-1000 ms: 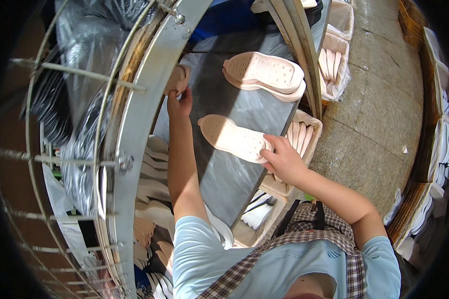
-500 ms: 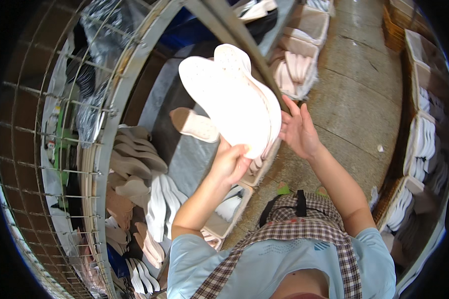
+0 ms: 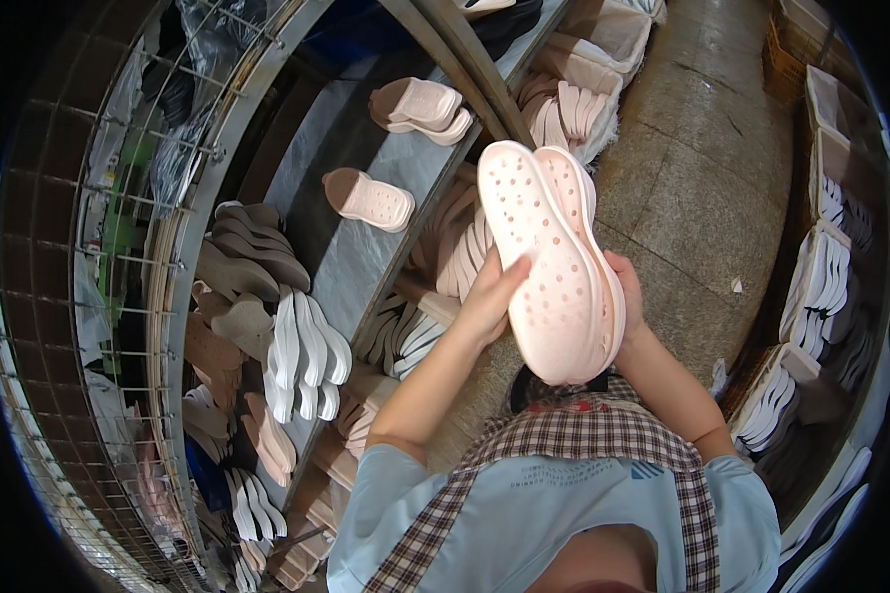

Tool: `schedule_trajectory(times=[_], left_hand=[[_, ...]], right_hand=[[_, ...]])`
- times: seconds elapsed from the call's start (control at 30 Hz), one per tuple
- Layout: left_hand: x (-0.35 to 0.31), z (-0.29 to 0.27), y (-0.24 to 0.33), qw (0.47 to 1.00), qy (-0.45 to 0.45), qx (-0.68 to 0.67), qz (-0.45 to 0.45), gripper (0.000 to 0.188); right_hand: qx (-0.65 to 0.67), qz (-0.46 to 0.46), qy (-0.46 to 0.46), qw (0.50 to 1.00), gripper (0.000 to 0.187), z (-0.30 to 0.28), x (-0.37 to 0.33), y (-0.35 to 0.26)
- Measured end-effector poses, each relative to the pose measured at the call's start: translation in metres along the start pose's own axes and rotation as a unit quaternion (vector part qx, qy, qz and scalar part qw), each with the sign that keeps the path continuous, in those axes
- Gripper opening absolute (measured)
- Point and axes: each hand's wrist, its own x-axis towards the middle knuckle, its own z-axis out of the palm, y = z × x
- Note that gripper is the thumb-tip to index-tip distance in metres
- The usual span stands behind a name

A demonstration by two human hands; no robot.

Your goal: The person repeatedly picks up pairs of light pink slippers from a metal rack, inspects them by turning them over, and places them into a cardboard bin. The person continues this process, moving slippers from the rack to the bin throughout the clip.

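A pair of pale pink shoe soles, dotted with small round holes, is held up in front of my apron. The two overlap, toes pointing away from me. My left hand is closed on their left edge, thumb on the upper face. On the opposite edge my right hand grips them, its fingers partly hidden behind. Left of the pair, a pink sole with a brown end lies on the grey tabletop. Beyond it, overlapping pink soles with a brown end rest near the table's edge.
Grey-brown soles and white soles are piled at the table's left. A wire mesh rack stands at far left. Bins of pink soles line the table's right side. More bins with white soles stand across the aisle floor.
The soles have come down and right, nearer my body, showing their dotted face. My right hand, open and apart before, now grips their right edge. The overlapping soles on the table are now exposed.
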Motion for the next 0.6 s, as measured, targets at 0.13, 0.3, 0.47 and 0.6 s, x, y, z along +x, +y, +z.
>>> schedule_trajectory(times=[0.13,0.3,0.47,0.6], left_hand=[[0.022,-0.009,-0.022,0.991,0.070,-0.066,-0.095,0.044],[0.036,-0.030,-0.073,0.947,0.069,-0.193,-0.249,0.036],[0.037,-0.038,-0.103,0.943,0.030,-0.224,-0.243,0.036],[0.037,-0.036,-0.102,0.947,0.034,-0.201,-0.250,0.040]], right_hand=[[0.006,-0.030,0.032,0.999,0.058,0.006,-0.003,0.000],[-0.059,0.117,0.239,0.962,0.061,-0.004,-0.011,-0.013],[-0.076,0.118,0.273,0.952,0.061,-0.014,-0.018,-0.011],[-0.067,0.120,0.253,0.958,0.064,-0.019,-0.020,-0.012]])
